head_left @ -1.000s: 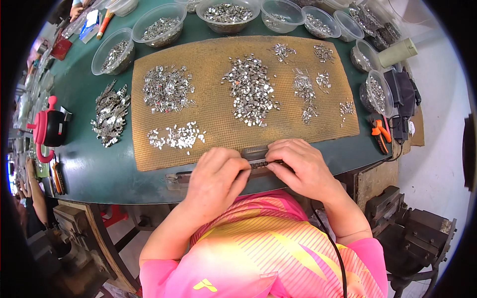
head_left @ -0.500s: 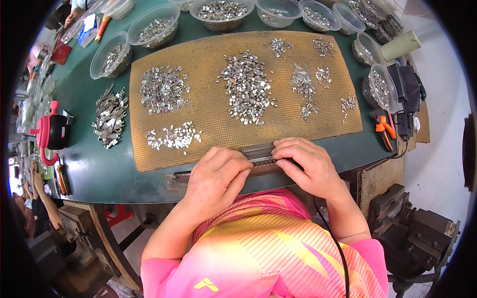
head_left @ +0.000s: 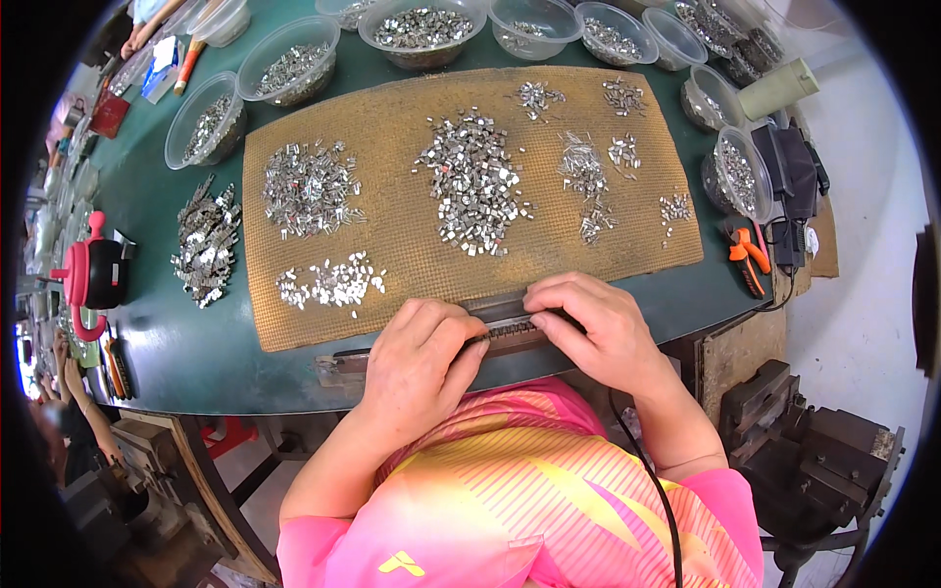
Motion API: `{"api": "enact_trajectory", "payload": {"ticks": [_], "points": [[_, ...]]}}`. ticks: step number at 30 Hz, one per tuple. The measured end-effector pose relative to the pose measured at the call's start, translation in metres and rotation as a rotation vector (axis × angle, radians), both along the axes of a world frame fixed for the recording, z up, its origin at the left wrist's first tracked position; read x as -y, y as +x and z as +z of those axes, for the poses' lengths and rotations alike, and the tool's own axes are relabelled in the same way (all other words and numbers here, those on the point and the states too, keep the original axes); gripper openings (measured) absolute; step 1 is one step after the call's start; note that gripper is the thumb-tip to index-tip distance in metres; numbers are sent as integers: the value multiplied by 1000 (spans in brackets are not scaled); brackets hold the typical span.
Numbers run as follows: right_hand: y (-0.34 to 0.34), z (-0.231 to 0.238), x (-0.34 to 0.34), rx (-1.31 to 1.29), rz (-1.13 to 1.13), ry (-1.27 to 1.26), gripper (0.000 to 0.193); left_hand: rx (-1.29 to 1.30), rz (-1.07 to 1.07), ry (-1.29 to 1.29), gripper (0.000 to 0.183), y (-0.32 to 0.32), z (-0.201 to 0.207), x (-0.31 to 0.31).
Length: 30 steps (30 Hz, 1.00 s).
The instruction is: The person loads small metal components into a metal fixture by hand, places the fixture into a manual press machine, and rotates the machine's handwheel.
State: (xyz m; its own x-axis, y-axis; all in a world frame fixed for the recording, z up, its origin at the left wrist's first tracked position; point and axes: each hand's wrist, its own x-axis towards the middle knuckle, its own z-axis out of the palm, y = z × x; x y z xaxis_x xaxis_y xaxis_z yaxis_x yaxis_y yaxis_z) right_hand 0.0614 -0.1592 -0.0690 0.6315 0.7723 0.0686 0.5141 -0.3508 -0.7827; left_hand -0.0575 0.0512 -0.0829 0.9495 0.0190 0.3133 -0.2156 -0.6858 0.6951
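Note:
My left hand (head_left: 423,355) and my right hand (head_left: 596,323) meet at the table's front edge, fingers bent and thumbs pressed in. Between them runs a narrow dark metal strip with a row of small toothed pieces (head_left: 514,330), and each hand pinches one end of it. The strip lies along a long dark bar (head_left: 349,363) whose left end shows past my left hand. My fingers hide the strip's ends. Just beyond lies a brown textured mat (head_left: 392,265), bearing a large central pile of small metal pieces (head_left: 475,186) and a pile of thin silvery ones (head_left: 309,191).
Clear plastic bowls (head_left: 423,44) of metal parts line the far edge. A heap of metal strips (head_left: 208,240) lies left of the mat, near a pink-and-black pot-like object (head_left: 95,274). Orange-handled pliers (head_left: 749,257) lie at right. Another person's arm (head_left: 96,421) shows at far left.
The view has shifted slightly, so the table and bowls sit a little lower and further left. Both my hands keep their grip on the strip, which looks slightly tilted differently.

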Motion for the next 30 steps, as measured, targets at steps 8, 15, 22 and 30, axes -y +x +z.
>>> {"api": "enact_trajectory", "payload": {"ticks": [8,15,22,30], "points": [[27,6,-37,466,28,-84,42,-21,-32,167,42,19,21,-18],[26,1,-46,564,87,-235,49,-213,-104,372,72,36,17,-24],[21,8,-18,421,164,-249,50,-250,-269,296,70,34,18,-15],[27,17,10,392,227,-195,31,-238,-359,219,49,30,23,-18]]}}
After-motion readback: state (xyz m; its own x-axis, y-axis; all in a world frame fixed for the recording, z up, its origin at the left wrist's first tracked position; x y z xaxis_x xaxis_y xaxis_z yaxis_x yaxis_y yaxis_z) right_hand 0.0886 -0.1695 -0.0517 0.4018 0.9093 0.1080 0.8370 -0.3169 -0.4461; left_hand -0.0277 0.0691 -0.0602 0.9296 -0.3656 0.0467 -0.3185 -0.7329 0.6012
